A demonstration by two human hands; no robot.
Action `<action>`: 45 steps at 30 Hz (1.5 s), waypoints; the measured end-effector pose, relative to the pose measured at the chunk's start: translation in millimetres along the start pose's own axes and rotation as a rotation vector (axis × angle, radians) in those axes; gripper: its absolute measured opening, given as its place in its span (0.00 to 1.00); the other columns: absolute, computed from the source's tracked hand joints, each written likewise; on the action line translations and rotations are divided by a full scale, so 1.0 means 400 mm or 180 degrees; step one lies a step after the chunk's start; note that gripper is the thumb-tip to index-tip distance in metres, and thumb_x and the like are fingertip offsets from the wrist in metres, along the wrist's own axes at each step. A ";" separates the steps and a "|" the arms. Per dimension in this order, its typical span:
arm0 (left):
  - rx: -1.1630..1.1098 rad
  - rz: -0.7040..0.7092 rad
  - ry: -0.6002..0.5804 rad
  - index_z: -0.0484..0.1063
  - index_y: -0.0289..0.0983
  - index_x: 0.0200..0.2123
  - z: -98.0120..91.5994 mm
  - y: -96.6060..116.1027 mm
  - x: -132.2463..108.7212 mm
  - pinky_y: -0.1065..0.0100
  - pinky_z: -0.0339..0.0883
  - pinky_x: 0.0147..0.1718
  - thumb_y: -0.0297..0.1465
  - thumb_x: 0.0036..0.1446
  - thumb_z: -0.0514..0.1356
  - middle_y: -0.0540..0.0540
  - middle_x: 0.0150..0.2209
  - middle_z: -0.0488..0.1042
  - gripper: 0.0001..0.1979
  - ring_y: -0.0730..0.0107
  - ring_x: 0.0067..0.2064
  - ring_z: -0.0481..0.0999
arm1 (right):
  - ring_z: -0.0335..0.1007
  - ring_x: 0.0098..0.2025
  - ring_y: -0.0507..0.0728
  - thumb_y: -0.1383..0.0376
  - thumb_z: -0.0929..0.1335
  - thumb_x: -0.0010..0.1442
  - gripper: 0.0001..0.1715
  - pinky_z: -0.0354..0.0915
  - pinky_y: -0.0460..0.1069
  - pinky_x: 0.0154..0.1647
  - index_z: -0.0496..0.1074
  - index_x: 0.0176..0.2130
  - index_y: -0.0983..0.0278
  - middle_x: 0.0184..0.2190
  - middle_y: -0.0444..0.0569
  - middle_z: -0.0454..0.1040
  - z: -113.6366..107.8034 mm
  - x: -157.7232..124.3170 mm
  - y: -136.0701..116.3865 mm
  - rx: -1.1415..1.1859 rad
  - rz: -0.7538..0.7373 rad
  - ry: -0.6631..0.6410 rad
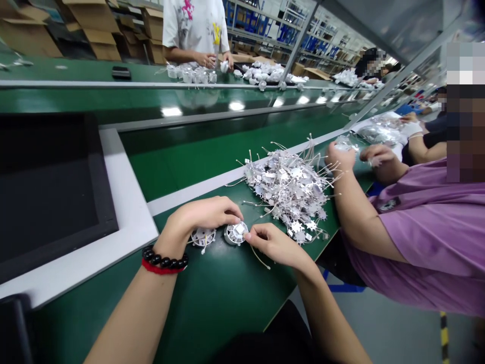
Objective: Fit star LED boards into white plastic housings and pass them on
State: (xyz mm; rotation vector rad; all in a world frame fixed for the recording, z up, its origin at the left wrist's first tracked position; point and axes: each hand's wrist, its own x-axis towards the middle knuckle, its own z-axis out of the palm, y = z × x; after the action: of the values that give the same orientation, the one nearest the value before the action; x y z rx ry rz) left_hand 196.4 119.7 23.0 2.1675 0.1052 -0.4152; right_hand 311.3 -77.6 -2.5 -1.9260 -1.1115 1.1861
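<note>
Gripping a round metal disc [235, 233], left hand [200, 215] cups its rim, right hand [275, 245] pinches it, near a spiky wired heap [288, 194] on green belt [212, 298].

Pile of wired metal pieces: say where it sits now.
The pile of wired metal pieces sits on the green bench in the head view, just beyond the right hand and beside a co-worker's arm in a purple sleeve.

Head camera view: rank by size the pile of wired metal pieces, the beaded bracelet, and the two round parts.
1. Pile of wired metal pieces, largest.
2. Beaded bracelet, though nearer the camera.
3. Held round part and round part beside it look alike, so unranked.
</note>
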 end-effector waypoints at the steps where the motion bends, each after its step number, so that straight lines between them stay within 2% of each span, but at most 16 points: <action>1: -0.0022 0.0009 0.0001 0.78 0.38 0.46 0.000 -0.002 0.002 0.69 0.66 0.45 0.35 0.64 0.56 0.48 0.48 0.81 0.14 0.64 0.48 0.78 | 0.47 0.24 0.49 0.40 0.67 0.60 0.32 0.46 0.47 0.24 0.59 0.23 0.61 0.21 0.38 0.54 0.000 0.000 0.001 0.0011 0.0006 -0.0002; 7: -0.0087 -0.0009 -0.0053 0.79 0.36 0.44 -0.003 0.004 0.005 0.70 0.67 0.42 0.34 0.63 0.58 0.47 0.45 0.82 0.12 0.64 0.45 0.78 | 0.52 0.23 0.50 0.43 0.69 0.61 0.29 0.48 0.47 0.24 0.64 0.24 0.62 0.20 0.39 0.59 0.002 -0.008 -0.002 0.0018 0.0106 0.0052; 18: 0.0024 -0.0037 -0.0260 0.77 0.37 0.52 -0.011 0.007 -0.003 0.71 0.66 0.49 0.32 0.65 0.57 0.47 0.53 0.79 0.16 0.64 0.52 0.77 | 0.63 0.29 0.52 0.50 0.71 0.62 0.19 0.56 0.47 0.30 0.70 0.31 0.62 0.27 0.42 0.70 0.014 -0.018 -0.008 0.0089 -0.0155 0.0556; 24: 0.0072 -0.0105 -0.0245 0.77 0.36 0.51 -0.008 0.011 0.002 0.71 0.65 0.49 0.31 0.65 0.56 0.47 0.52 0.80 0.15 0.64 0.51 0.77 | 0.65 0.28 0.52 0.56 0.69 0.64 0.14 0.57 0.47 0.29 0.69 0.33 0.62 0.27 0.42 0.72 0.024 -0.017 -0.006 0.0228 -0.0214 0.0557; 28: 0.0070 -0.0136 -0.0237 0.77 0.36 0.51 -0.009 0.014 0.003 0.71 0.66 0.49 0.32 0.65 0.56 0.47 0.52 0.80 0.15 0.64 0.51 0.77 | 0.72 0.34 0.53 0.62 0.69 0.64 0.05 0.64 0.47 0.34 0.71 0.37 0.62 0.32 0.45 0.77 0.022 -0.024 0.000 0.0286 -0.0320 0.0442; 31: 0.0066 -0.0170 -0.0226 0.77 0.36 0.50 -0.010 0.015 0.003 0.71 0.66 0.48 0.33 0.65 0.57 0.47 0.51 0.80 0.15 0.64 0.50 0.77 | 0.75 0.35 0.54 0.65 0.68 0.64 0.03 0.67 0.47 0.34 0.71 0.41 0.62 0.33 0.46 0.79 0.020 -0.032 0.009 0.0246 -0.0342 0.0393; 34: 0.0057 -0.0187 -0.0212 0.77 0.36 0.49 -0.009 0.015 0.002 0.70 0.66 0.49 0.32 0.64 0.57 0.47 0.51 0.80 0.14 0.63 0.50 0.77 | 0.76 0.32 0.55 0.67 0.67 0.65 0.04 0.66 0.47 0.32 0.73 0.40 0.62 0.31 0.46 0.79 0.020 -0.039 0.011 -0.0021 -0.0352 0.0535; 36: 0.0044 -0.0197 -0.0206 0.78 0.37 0.49 -0.008 0.015 0.002 0.70 0.66 0.49 0.32 0.64 0.57 0.47 0.51 0.80 0.14 0.63 0.50 0.77 | 0.76 0.33 0.56 0.65 0.67 0.67 0.06 0.65 0.48 0.33 0.75 0.38 0.62 0.31 0.47 0.80 0.021 -0.047 0.008 -0.0331 -0.0419 0.0667; 42: 0.0014 -0.0216 -0.0195 0.78 0.37 0.48 -0.006 0.012 0.002 0.70 0.66 0.48 0.33 0.63 0.58 0.48 0.50 0.80 0.13 0.62 0.50 0.77 | 0.76 0.42 0.62 0.66 0.64 0.69 0.11 0.62 0.53 0.42 0.77 0.42 0.63 0.41 0.53 0.80 0.028 -0.065 -0.002 -0.1392 -0.0733 0.0743; 45: 0.0018 -0.0218 -0.0181 0.78 0.38 0.47 -0.005 0.012 0.004 0.69 0.65 0.48 0.34 0.63 0.58 0.48 0.50 0.80 0.13 0.62 0.50 0.77 | 0.75 0.39 0.64 0.67 0.64 0.69 0.12 0.61 0.54 0.40 0.77 0.39 0.66 0.36 0.56 0.79 0.035 -0.062 -0.001 -0.1771 -0.0746 0.0681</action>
State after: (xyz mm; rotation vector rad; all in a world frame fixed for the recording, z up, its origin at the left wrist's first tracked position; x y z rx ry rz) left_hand 199.4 118.5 27.3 2.1603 0.1468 -0.5165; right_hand 292.5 -98.6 1.9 -2.1759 -1.6125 0.5593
